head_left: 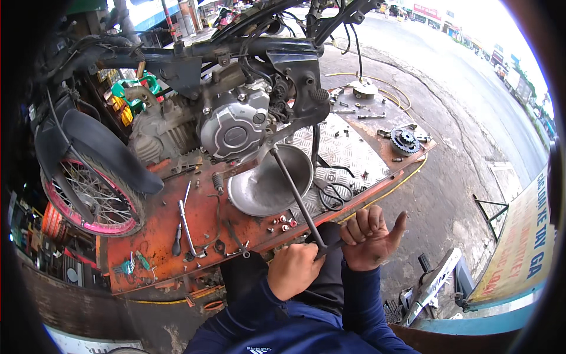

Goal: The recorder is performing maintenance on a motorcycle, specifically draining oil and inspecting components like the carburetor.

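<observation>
Grey T-wrench [296, 194] runs down from the engine [236, 127], left hand [293, 271] wrapped round its crossbar [333, 248], right hand [372, 242] half-spread at the other end, for extra leverage I'd guess.

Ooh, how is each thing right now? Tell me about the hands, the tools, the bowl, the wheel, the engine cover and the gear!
T-handle wrench: slanted
Left hand: closed on the wrench handle
Right hand: partly open, thumb out
Metal bowl: open side up
Spoked wheel: upright, tyre on
Engine side cover: in place
Toothed gear: lying flat
Screwdriver: lying down
</observation>
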{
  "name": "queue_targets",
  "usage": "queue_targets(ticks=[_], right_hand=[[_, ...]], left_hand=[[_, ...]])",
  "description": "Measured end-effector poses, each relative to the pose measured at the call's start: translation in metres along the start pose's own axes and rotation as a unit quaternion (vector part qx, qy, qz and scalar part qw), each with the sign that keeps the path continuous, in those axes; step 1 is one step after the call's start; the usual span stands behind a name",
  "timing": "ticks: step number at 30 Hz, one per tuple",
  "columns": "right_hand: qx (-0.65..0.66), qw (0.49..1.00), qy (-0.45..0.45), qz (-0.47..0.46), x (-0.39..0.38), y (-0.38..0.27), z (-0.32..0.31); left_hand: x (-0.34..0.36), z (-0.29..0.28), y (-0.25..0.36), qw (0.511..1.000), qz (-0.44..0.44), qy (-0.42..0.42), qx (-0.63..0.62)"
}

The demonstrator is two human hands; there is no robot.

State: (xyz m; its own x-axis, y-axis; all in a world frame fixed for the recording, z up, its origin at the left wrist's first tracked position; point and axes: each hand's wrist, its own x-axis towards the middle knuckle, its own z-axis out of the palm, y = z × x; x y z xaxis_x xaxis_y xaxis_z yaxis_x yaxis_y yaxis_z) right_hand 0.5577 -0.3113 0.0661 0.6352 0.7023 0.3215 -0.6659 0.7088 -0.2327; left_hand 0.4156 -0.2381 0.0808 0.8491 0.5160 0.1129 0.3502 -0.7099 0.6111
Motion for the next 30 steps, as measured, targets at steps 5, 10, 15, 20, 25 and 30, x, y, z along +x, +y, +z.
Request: queue_targets(ticks=[5,10,15,20,25,30], right_hand=[[-0.013,0.999,-0.040,-0.010,0.004,0.001,-0.007],[0.044,0.999,0.001,0.011,0.002,-0.003,-0.019],[-0.159,0.983,-0.076,0.060,-0.003,-0.008,-0.013],[-0.103,0.974,0.169,0.109,0.016,-0.002,0.009],[-0.081,0.990,0.049,0.106,0.044,-0.015,0.042],[-0.074,0.992,0.064,0.081,0.054,-0.046,0.074]], left_hand=[[-0.001,0.001,-0.001,1.000,0.018,0.023,-0.003],[0.002,0.011,-0.007,0.999,-0.004,-0.012,0.034],[0.008,0.020,-0.024,0.995,-0.014,-0.060,-0.075],[0.017,0.006,-0.026,0.994,-0.039,-0.064,-0.076],[0.024,-0.025,0.007,0.993,-0.049,-0.035,-0.106],[0.077,-0.058,-0.002,0.724,-0.141,-0.135,-0.662]])
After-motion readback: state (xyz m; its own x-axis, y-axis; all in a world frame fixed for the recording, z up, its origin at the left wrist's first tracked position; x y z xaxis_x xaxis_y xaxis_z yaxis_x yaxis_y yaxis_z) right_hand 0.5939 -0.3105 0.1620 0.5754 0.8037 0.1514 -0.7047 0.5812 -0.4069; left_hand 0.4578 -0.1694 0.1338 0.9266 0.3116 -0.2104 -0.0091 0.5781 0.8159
